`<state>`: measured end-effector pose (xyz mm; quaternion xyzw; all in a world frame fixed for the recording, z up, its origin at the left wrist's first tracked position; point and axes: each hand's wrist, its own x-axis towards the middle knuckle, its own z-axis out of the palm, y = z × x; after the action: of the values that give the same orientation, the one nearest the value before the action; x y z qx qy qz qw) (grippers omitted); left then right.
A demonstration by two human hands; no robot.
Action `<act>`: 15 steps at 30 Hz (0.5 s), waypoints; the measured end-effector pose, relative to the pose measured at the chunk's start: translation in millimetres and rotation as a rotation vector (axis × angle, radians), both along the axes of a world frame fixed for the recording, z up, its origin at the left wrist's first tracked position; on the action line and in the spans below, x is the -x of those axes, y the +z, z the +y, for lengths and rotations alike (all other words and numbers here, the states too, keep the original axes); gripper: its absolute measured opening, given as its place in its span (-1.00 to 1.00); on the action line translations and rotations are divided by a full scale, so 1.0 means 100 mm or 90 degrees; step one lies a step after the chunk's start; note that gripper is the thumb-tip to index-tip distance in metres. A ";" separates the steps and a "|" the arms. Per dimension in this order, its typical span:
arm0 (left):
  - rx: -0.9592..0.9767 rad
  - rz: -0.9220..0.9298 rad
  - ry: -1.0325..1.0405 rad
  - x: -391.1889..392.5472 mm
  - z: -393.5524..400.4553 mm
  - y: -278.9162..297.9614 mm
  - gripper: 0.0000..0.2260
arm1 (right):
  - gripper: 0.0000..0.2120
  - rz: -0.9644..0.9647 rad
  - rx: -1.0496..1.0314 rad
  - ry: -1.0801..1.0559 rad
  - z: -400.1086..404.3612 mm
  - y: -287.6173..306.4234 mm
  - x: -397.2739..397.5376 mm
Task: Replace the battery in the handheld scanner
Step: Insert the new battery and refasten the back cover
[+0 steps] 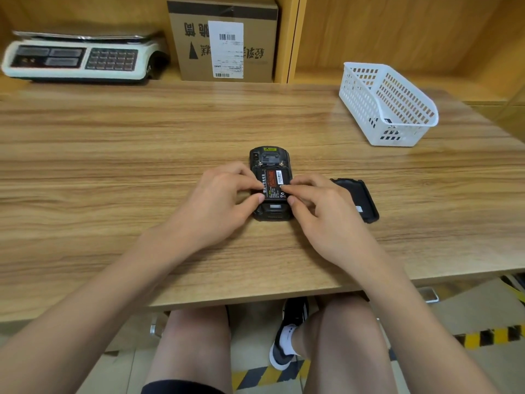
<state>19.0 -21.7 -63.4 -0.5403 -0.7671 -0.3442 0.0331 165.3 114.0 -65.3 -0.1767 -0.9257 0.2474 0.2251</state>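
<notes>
The black handheld scanner lies face down in the middle of the wooden table, its back compartment uncovered. A black battery with an orange and white label sits in the compartment. My left hand holds the scanner's left side, with its fingertips on the battery's left edge. My right hand presses fingertips on the battery's lower right part. The black battery cover lies on the table just right of my right hand, inner side up.
A white plastic basket stands at the back right with a dark object inside. A weighing scale and a cardboard box sit on the shelf behind the table. The table's front edge runs above my knees.
</notes>
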 end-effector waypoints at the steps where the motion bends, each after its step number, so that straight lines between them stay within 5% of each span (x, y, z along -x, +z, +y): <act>1: 0.001 0.001 0.002 0.00 0.00 0.00 -0.84 | -0.73 -0.001 -0.003 0.006 0.00 0.00 -0.01; 15: 0.006 0.028 0.015 -0.19 0.26 0.08 -0.77 | -0.75 0.027 -0.025 -0.031 0.27 0.09 -0.38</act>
<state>37.7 3.8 -55.5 -0.5386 -0.7742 -0.3285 0.0515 203.3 141.1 -56.6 -0.1892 -0.9210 0.2270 0.2539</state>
